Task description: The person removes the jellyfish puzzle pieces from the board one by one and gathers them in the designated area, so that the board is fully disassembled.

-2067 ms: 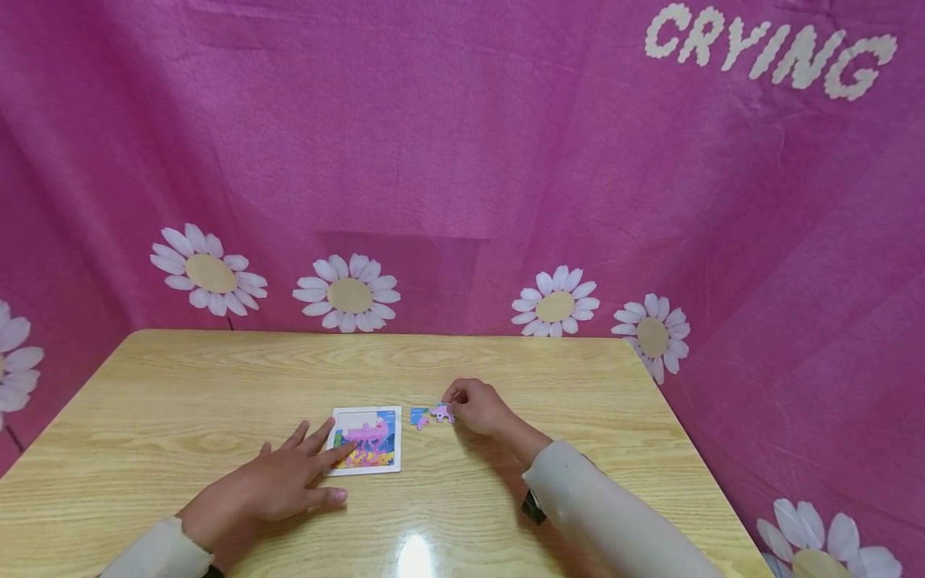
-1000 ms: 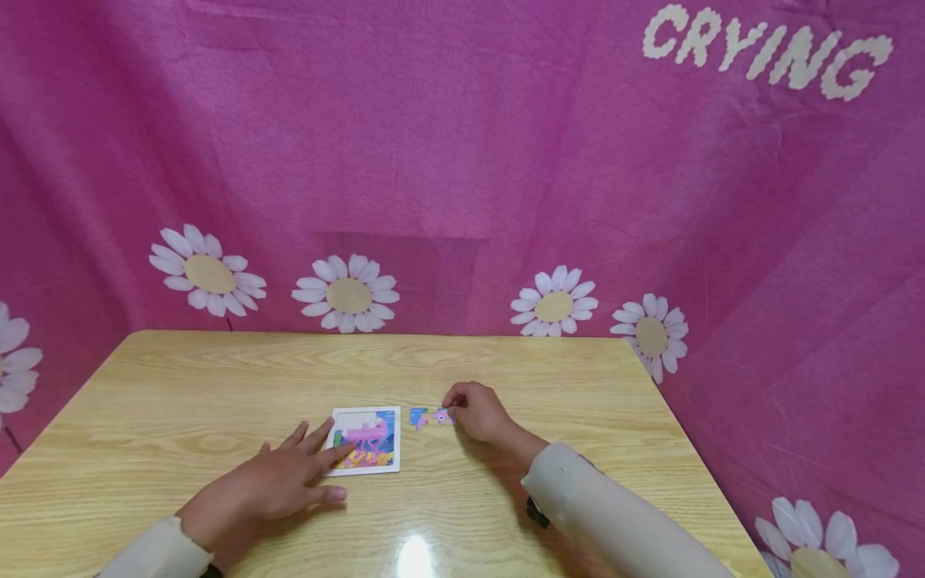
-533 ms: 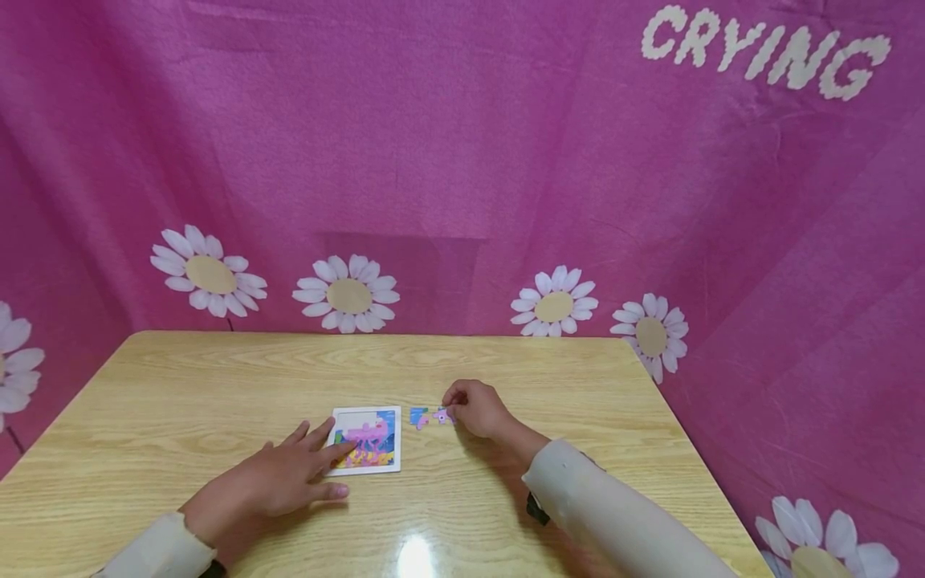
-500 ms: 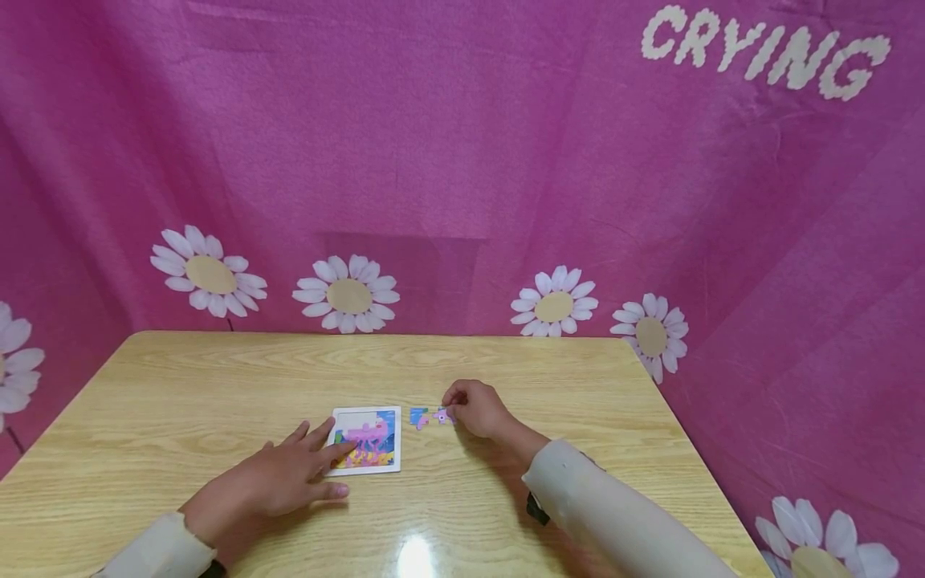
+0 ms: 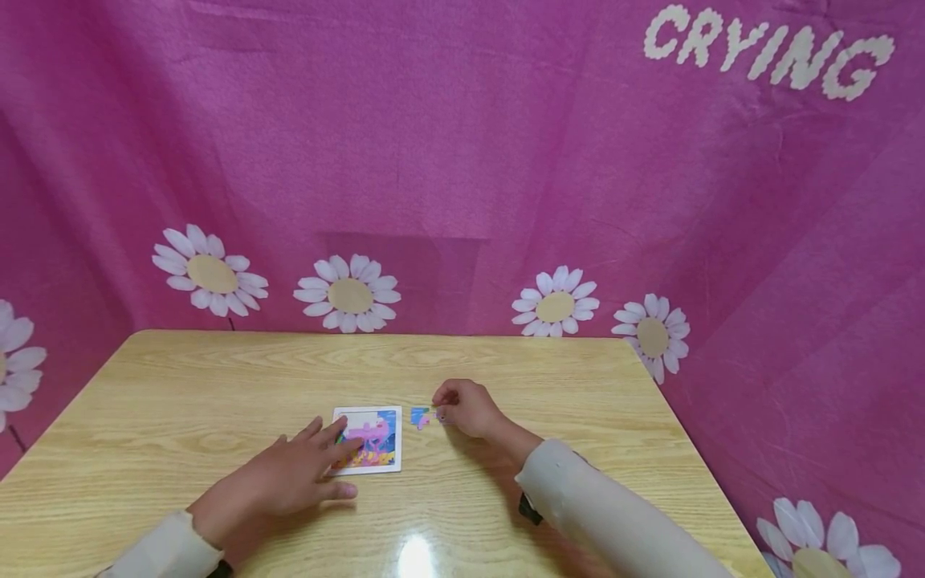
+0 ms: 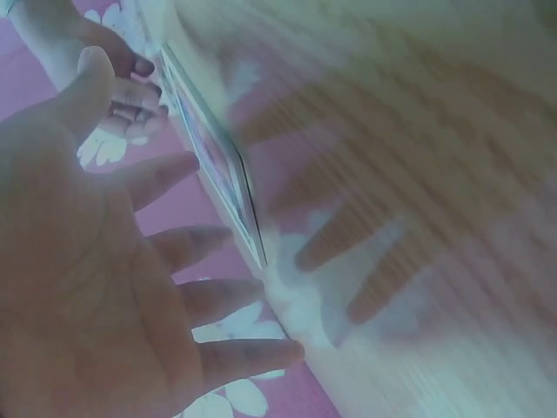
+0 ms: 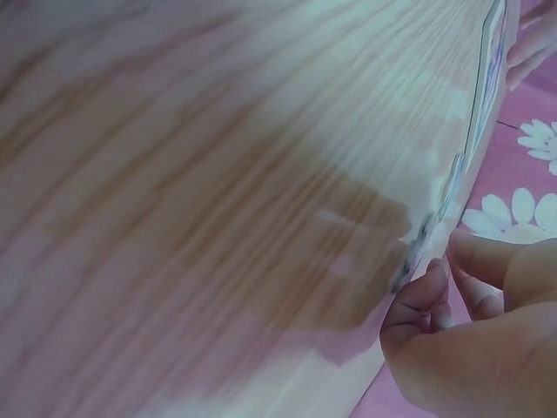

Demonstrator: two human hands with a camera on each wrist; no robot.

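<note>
A white-framed jigsaw puzzle with a pink jellyfish-like picture lies on the table, its upper left part bare white. My left hand spreads its straight fingers over the puzzle's left side; in the left wrist view the palm is raised off the tabletop. Right of the frame lies a blue and pink jigsaw piece. Beside it, my right hand pinches a second jigsaw piece, pink with an eye, mostly covered by the fingers. In the right wrist view the right hand has curled fingers at the pieces' edge.
The wooden table reaches back to a pink curtain printed with white daisies. A bright light reflection shows near the front of the table.
My right hand has shifted slightly left with the eye piece, which it now covers more and which sits closer to the other piece. My left hand has moved slightly right, further over the puzzle.
</note>
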